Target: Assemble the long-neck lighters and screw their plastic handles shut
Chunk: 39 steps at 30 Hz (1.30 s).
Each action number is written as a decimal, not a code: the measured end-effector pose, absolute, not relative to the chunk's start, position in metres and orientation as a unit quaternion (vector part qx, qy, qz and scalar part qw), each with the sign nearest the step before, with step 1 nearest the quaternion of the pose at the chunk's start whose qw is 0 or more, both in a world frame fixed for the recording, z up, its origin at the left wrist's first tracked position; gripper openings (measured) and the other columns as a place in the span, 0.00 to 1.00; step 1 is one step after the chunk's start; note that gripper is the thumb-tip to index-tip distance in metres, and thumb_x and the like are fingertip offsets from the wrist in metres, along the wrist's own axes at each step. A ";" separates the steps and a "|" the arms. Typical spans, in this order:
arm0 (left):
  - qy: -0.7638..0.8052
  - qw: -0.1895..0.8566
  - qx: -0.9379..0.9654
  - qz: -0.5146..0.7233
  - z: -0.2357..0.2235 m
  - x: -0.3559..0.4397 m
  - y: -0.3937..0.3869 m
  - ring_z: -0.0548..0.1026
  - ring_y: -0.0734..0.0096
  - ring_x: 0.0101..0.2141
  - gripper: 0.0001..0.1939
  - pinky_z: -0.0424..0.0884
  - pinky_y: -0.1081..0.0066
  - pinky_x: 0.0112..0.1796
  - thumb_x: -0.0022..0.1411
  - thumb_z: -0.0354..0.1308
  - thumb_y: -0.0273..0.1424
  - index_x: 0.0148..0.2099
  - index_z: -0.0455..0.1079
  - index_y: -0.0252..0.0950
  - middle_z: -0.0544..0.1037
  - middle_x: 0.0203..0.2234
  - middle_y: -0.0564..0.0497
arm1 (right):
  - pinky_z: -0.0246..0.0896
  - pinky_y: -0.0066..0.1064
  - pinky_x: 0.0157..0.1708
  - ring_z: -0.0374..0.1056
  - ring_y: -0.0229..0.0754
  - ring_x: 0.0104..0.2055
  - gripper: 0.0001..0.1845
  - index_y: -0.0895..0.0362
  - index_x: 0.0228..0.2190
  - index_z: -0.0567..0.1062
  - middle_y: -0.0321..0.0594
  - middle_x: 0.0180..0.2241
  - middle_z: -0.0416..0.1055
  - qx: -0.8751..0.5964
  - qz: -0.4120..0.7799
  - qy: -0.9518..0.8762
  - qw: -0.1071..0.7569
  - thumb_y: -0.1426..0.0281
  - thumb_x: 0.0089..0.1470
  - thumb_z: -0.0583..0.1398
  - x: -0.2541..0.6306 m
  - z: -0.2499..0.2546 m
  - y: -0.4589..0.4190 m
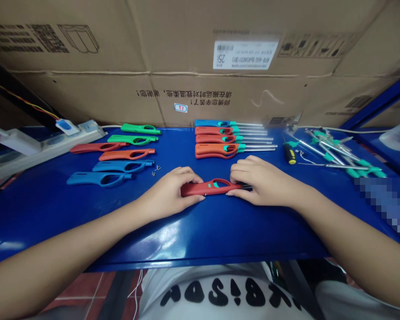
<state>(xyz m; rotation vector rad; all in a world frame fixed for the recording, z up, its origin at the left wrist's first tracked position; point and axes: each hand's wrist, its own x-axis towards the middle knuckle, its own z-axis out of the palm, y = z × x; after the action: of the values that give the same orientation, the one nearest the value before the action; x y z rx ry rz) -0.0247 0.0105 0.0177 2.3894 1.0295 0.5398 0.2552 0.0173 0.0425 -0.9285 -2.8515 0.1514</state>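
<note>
A red long-nosed gas lighter point(200, 188) lies lengthwise between my hands, low over the blue tabletop, a green piece showing in its side and trigger loop. My left hand point(178, 191) is closed around its rounded handle end, thumb along the near edge. At the other end, my right hand point(258, 182) pinches the lighter where the handle meets the nozzle. Only a short bit of the nozzle shows; the right fingers hide the rest. Just beyond lie several assembled lighters point(215, 151) in orange, red and blue with metal nozzles pointing right.
To the left lie several handle shells point(100, 178) without nozzles, with small screws point(156, 170) beside them. A yellow-black screwdriver point(290, 153) and a pile of metal nozzles point(340, 153) are at the right. A power strip point(53, 149) runs along the left; a cardboard box point(173, 58) stands behind.
</note>
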 end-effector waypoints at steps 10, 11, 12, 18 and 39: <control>0.412 0.270 0.842 0.220 0.016 -0.019 0.009 0.75 0.62 0.40 0.11 0.72 0.61 0.44 0.59 0.68 0.35 0.42 0.75 0.36 0.77 0.37 0.49 | 0.49 0.35 0.39 0.66 0.43 0.36 0.16 0.59 0.32 0.76 0.43 0.32 0.74 -0.291 -0.039 -0.950 0.109 0.64 0.68 0.55 0.254 0.045 0.019; 0.410 0.265 0.845 0.217 0.016 -0.019 0.009 0.75 0.61 0.40 0.11 0.72 0.61 0.44 0.59 0.67 0.35 0.43 0.75 0.36 0.77 0.37 0.49 | 0.49 0.35 0.38 0.66 0.43 0.36 0.17 0.59 0.32 0.76 0.43 0.33 0.74 -0.295 -0.054 -0.948 0.109 0.64 0.68 0.54 0.254 0.045 0.019; 0.407 0.259 0.849 0.214 0.016 -0.019 0.009 0.75 0.61 0.41 0.12 0.72 0.61 0.45 0.60 0.67 0.35 0.43 0.74 0.36 0.77 0.38 0.49 | 0.49 0.35 0.38 0.66 0.43 0.36 0.17 0.59 0.33 0.77 0.43 0.33 0.75 -0.301 -0.064 -0.945 0.108 0.64 0.68 0.54 0.254 0.045 0.020; 0.389 0.227 0.871 0.196 0.014 -0.019 0.007 0.73 0.58 0.45 0.17 0.70 0.57 0.49 0.64 0.63 0.40 0.52 0.72 0.39 0.76 0.44 0.46 | 0.51 0.34 0.39 0.67 0.43 0.37 0.15 0.59 0.35 0.77 0.43 0.37 0.76 -0.334 -0.028 -0.937 0.101 0.62 0.67 0.57 0.255 0.039 0.021; 0.447 0.186 0.840 0.246 0.013 -0.027 0.025 0.76 0.58 0.47 0.18 0.72 0.60 0.49 0.73 0.48 0.35 0.55 0.72 0.32 0.79 0.46 0.42 | 0.59 0.37 0.44 0.70 0.45 0.44 0.11 0.58 0.43 0.77 0.46 0.43 0.76 -0.252 0.034 -0.957 0.138 0.68 0.66 0.56 0.248 0.034 0.016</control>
<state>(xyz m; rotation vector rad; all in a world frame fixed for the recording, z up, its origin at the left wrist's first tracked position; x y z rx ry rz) -0.0270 0.0246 0.0131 2.3643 1.2592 0.6924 0.2484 0.0161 0.0338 -0.7291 -2.7696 0.0987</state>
